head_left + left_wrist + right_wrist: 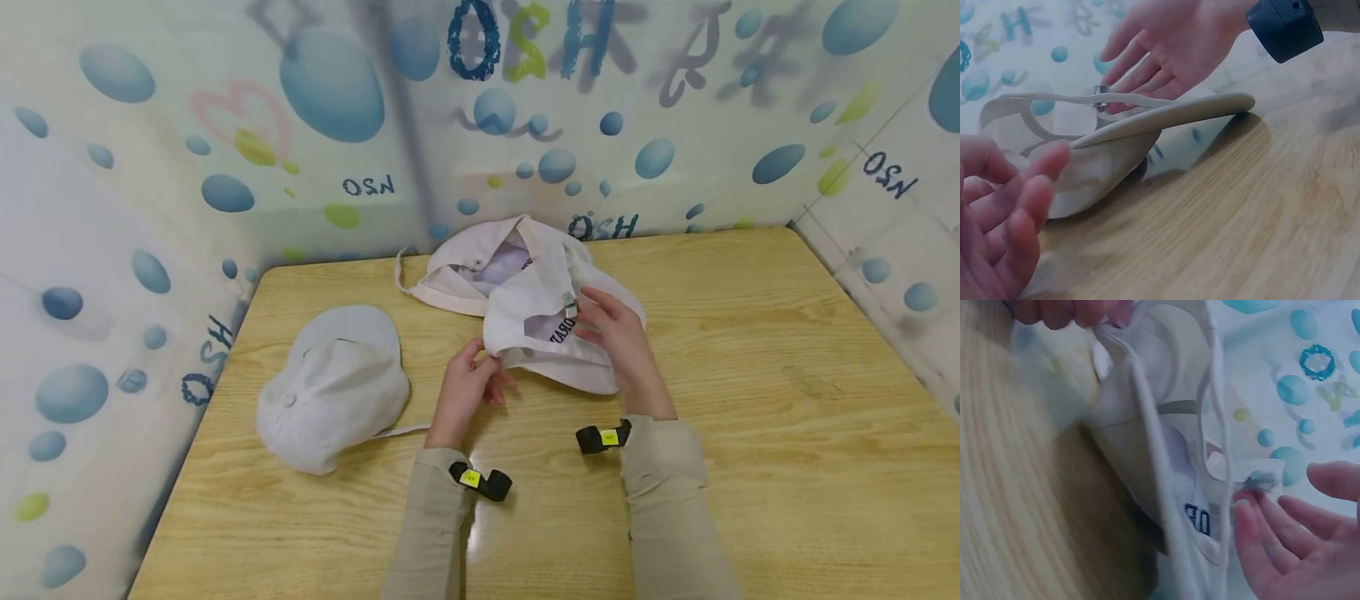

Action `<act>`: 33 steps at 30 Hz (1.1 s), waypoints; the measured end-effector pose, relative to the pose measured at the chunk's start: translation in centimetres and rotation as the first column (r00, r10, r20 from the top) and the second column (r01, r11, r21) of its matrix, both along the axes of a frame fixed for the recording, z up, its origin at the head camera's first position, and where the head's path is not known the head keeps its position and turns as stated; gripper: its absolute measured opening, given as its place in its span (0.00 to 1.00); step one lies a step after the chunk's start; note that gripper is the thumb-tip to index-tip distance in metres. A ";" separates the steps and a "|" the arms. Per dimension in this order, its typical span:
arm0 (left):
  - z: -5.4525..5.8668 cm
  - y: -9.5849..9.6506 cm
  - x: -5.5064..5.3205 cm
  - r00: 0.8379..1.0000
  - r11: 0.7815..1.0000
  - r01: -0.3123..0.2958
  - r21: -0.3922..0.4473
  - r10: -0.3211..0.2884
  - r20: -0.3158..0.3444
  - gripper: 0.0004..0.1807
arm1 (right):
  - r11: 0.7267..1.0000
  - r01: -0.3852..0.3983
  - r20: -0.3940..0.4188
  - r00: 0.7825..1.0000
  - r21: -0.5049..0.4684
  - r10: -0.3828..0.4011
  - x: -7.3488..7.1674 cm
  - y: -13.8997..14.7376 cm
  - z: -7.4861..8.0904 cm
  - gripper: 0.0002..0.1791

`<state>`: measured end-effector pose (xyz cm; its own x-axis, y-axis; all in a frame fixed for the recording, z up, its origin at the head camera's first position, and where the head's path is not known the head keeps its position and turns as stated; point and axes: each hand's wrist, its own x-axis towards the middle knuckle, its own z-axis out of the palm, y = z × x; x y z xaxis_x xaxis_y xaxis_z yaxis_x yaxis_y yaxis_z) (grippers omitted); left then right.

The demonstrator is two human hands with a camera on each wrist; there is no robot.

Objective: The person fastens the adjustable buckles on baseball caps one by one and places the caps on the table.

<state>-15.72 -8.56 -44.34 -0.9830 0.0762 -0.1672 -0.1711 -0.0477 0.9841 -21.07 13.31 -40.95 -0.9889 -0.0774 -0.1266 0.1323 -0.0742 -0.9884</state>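
Over this wood-grained table, your left hand pinches the white cap at its near-left edge, your right hand has fingers spread by its buckle, and if that single pinch loosens, it could slip against the far cap.

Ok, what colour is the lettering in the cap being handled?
The lettering is near-black, clearest in the head view.

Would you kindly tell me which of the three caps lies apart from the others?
The grey cap on the left: a gap separates it, whereas in the head view the white cap in front overlaps the pinkish cap behind.
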 end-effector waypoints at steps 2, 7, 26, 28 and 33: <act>0.7 0.1 0.3 0.999 0.999 0.038 0.003 -0.038 -0.004 0.14 | 1.000 -0.021 0.002 1.000 0.003 0.021 0.1 -0.2 0.0 0.25; 1.6 0.3 0.7 0.993 0.994 0.107 0.011 -0.107 -0.047 0.14 | 0.998 -0.048 -0.025 0.999 -0.028 0.048 0.0 -0.4 -0.2 0.26; 1.5 0.5 0.9 0.987 0.990 0.107 -0.092 -0.117 -0.114 0.17 | 0.958 0.178 -0.135 0.979 0.225 -0.151 -1.2 -0.8 -2.3 0.23; 0.8 0.4 0.7 0.987 0.992 0.100 -0.083 -0.110 -0.120 0.17 | 0.961 0.245 -0.167 0.960 0.126 -0.223 -1.1 -0.6 -1.7 0.22; -0.6 0.5 0.1 0.984 0.995 0.086 -0.041 -0.092 -0.154 0.17 | 0.950 0.203 -0.235 0.937 -0.237 -0.258 1.1 -0.5 3.2 0.14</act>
